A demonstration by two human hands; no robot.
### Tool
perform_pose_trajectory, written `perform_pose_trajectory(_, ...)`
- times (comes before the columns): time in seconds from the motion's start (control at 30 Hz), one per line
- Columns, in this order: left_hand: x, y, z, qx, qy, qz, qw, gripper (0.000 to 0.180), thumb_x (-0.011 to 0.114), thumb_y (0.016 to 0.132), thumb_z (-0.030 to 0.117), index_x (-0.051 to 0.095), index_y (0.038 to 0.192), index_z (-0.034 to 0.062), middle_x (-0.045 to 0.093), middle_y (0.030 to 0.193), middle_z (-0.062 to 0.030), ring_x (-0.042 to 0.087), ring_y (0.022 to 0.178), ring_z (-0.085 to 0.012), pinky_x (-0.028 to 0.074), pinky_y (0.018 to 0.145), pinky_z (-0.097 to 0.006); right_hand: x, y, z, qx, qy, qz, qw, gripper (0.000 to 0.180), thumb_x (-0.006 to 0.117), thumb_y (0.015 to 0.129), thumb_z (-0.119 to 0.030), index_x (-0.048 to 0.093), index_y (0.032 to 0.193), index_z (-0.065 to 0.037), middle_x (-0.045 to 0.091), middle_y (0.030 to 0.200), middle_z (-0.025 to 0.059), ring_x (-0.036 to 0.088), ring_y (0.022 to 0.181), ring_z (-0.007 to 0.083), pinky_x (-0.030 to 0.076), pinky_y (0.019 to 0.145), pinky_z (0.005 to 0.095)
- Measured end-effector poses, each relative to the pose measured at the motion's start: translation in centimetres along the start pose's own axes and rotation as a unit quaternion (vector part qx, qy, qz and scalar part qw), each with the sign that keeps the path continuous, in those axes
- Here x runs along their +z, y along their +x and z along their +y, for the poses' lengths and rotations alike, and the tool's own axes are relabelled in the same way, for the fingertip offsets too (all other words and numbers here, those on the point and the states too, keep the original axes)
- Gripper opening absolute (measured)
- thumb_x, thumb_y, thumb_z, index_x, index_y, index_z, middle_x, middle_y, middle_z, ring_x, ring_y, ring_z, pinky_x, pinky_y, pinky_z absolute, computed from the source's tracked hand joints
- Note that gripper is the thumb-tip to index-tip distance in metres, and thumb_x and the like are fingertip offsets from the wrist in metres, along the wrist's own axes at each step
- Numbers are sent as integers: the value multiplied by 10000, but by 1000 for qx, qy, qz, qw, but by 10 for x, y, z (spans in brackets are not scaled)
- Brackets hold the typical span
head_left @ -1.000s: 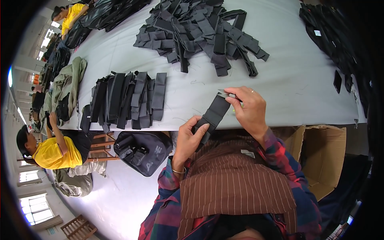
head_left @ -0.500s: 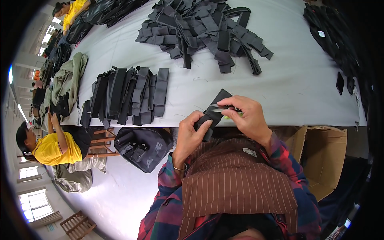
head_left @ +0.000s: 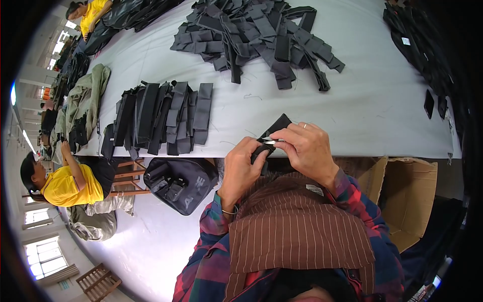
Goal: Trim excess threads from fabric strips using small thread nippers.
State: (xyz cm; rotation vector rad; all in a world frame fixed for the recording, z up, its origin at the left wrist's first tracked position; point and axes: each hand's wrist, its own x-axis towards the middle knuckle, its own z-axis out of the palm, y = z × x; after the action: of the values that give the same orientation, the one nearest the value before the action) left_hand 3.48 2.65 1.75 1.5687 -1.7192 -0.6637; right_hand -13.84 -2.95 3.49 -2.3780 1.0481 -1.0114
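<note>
Just over the table's near edge, my left hand [head_left: 238, 167] pinches a black fabric strip [head_left: 278, 124] between thumb and fingers. The strip slants up and to the right, folded over near the left fingertips. My right hand [head_left: 308, 151] is closed on a pair of thread snips, whose silver blades [head_left: 270, 141] lie against the strip beside the left fingertips. Its handle is hidden inside the palm. Both hands almost meet at the strip.
A loose heap of dark strips [head_left: 251, 38] lies farther back on the white table [head_left: 352, 110]. Strips in a neat row [head_left: 161, 118] lie left. Below are a black bag [head_left: 178, 186] and a cardboard box [head_left: 410, 201]. A person in yellow [head_left: 70, 183] works at left.
My right hand has turned, and its fingertips have come closer to the left ones. The strip has bent over at the left fingers. The green on the snips is now hidden.
</note>
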Motion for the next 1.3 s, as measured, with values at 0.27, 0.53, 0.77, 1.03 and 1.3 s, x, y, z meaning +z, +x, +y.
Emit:
perform_pose_trajectory(0.27,-1,0,2,-7,56,-11,998,119,651,777,89,604,868,29,586,877,-110,575,778,-335,450,666,-386,0,-2,5,13,-6,-14,1000,87,684,748,-122,664,831,-104,608,704,30,542,613,226,411,573,327)
perform_pose_trajectory(0.53,-6,19,0,146,231,53,960,171,687,671,19,588,811,16,491,1239,-130,530,1045,-314,427,871,-389,11,-3,11,140,174,-22,975,204,674,789,-178,661,979,-106,616,776,53,578,653,222,448,586,325)
perform_pose_trajectory(0.77,23,10,-23,17,-39,142,989,220,641,687,-90,499,821,11,535,1039,-126,563,805,-294,460,628,-353,19,-7,15,139,160,-24,977,191,661,803,-180,660,979,-106,611,763,58,580,661,229,445,584,326)
perform_pose_trajectory(1.03,32,12,-31,101,27,217,971,281,623,606,-132,478,791,23,517,806,-122,519,731,-295,437,643,-343,21,-7,14,131,117,-9,984,172,648,815,-186,650,968,-109,615,764,57,591,678,229,449,597,338)
perform_pose_trajectory(1.3,36,14,-30,147,51,266,951,303,631,553,-135,490,761,34,519,776,-96,530,721,-269,442,631,-321,19,-6,11,130,89,-4,988,176,654,799,-125,659,969,-78,647,841,67,601,693,217,473,622,305)
